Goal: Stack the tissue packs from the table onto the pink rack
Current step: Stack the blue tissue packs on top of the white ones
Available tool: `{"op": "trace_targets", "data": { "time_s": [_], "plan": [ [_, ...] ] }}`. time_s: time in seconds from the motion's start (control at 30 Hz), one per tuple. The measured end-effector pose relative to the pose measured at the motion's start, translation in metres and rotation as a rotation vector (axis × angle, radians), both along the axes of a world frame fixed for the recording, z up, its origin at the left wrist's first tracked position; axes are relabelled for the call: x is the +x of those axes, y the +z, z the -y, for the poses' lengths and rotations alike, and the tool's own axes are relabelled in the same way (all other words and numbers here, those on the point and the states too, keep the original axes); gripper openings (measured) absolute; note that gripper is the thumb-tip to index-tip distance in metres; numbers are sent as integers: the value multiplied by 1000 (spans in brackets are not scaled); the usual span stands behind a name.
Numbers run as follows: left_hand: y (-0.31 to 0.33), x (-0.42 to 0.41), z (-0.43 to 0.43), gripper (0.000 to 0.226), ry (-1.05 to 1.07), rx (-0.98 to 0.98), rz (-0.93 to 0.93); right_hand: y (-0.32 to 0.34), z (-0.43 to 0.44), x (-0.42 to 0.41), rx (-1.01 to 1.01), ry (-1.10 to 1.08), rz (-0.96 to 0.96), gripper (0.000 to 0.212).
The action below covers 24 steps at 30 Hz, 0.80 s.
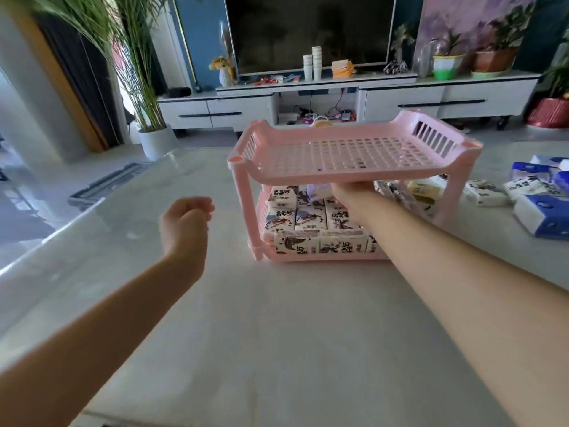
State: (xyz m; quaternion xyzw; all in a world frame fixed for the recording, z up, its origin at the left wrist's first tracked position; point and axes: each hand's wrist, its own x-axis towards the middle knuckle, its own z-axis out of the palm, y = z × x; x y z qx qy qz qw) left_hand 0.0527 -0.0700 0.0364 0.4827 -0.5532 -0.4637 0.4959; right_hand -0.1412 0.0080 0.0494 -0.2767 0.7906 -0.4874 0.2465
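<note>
Pink rack (292,175) was nearly full under the right hand (348,192), so it held a pack (318,191) up high. The left hand (184,223) hung loose beside it, empty.

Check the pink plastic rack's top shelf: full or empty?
Empty. The pink top shelf shows only bare perforated floor; printed tissue packs sit on the lower shelf.

- Both forearms I see are bare, uncovered from the wrists down to the near edge of my view.
- The left hand (186,223) and the right hand (348,192) are bare as well.
- Finer detail on them is too blurred for me to tell.
</note>
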Motion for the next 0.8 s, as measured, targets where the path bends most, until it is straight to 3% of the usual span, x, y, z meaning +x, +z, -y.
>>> {"op": "trace_targets", "data": {
  "time_s": [0.17,0.3,0.47,0.57,0.67,0.8],
  "plan": [
    [6,-35,37,29,-286,137,68,2,13,10,93,180,-162,39],
    [-11,-59,36,25,-371,154,59,-17,33,3,182,24,-500,34],
    [-13,-59,40,26,-419,154,63,-26,42,-7,294,-20,-433,30],
    [-13,-59,37,6,-463,202,27,-25,40,-10,289,2,-432,40],
    [-14,-61,36,26,-481,216,11,-22,35,-12,293,41,-461,44],
    [-12,-60,33,24,-518,189,32,-21,29,-17,277,81,-491,40]
  ]
}}
